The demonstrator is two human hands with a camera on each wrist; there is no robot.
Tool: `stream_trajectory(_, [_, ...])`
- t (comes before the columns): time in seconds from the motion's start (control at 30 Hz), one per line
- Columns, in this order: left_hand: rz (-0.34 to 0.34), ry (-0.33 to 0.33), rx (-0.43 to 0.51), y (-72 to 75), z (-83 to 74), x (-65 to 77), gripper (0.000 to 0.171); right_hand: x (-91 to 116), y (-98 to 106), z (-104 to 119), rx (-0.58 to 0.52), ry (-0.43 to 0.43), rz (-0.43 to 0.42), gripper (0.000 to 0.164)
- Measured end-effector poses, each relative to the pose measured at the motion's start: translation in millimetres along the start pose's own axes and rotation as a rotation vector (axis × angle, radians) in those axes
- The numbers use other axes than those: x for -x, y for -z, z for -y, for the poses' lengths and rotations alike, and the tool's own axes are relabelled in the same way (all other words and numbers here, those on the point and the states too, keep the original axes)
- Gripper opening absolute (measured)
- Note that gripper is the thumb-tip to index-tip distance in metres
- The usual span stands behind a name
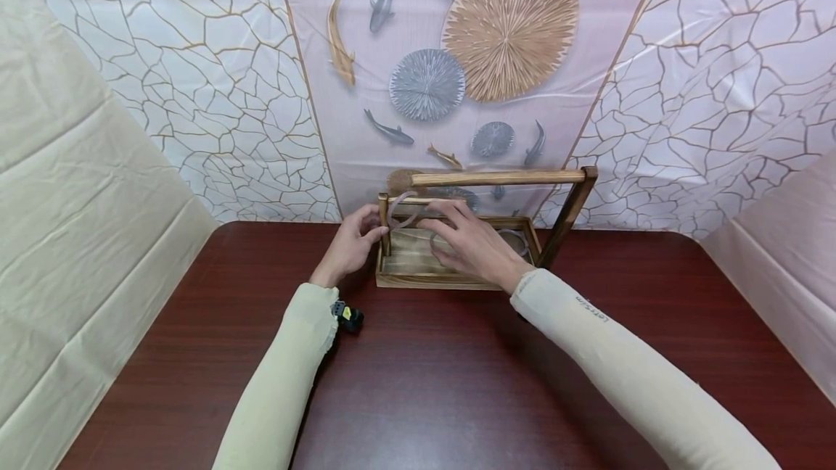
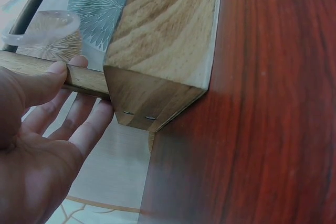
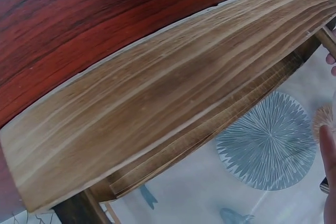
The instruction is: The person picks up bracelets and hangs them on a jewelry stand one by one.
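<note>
A wooden stand [image 1: 424, 281] has a tray base, upright posts and two crossbars, the longer one raised. My left hand [image 1: 355, 241] holds its left post, thumb on one side and fingers on the other, also seen in the left wrist view. A clear, pale bangle [image 1: 401, 212] hangs round the lower bar near that post. My right hand [image 1: 473, 241] reaches over the tray with loosely bent fingers, fingertips near the bangle. I see no firm grip there. Another clear ring [image 1: 514, 241] sits at the tray's right side. A ring-like edge beside the right hand is partly hidden.
The stand is near the back edge of a dark red-brown table [image 1: 444, 376]. Behind it hangs a patterned cloth [image 1: 366, 143] with fish and round motifs. The raised crossbar [image 1: 496, 178] and its slanted right post [image 1: 567, 220] rise above the tray.
</note>
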State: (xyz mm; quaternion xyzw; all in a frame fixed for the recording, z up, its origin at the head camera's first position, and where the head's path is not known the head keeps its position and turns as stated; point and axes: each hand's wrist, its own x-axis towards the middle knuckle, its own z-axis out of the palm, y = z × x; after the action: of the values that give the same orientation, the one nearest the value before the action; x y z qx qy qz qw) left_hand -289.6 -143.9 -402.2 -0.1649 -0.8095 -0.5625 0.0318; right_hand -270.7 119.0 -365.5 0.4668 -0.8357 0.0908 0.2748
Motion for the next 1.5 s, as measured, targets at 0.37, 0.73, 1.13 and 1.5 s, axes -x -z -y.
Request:
stream_trajectory(0.37, [-0.004, 0.009, 0.003, -0.1, 0.1, -0.7, 0.029, 7.2, 0.5, -6.0, -0.022, 0.003, 0.067, 0.043])
stream_trajectory(0.73, [-0.003, 0.015, 0.002, -0.1, -0.8, 0.1, 0.03, 11.1, -1.4, -12.7, -0.056, -0.009, 0.137, 0.049])
stream_trajectory(1.13, [-0.003, 0.022, -0.01, -0.2, 0.1, -0.2, 0.029, 11.6, -6.3, -20.6, -0.078, -0.057, 0.221, 0.048])
stream_trajectory(1.5, [-0.002, 0.03, -0.024, 0.5, 0.1, 0.1, 0.03, 7.9, -5.7, -24.5, -0.096, -0.154, 0.382, 0.05])
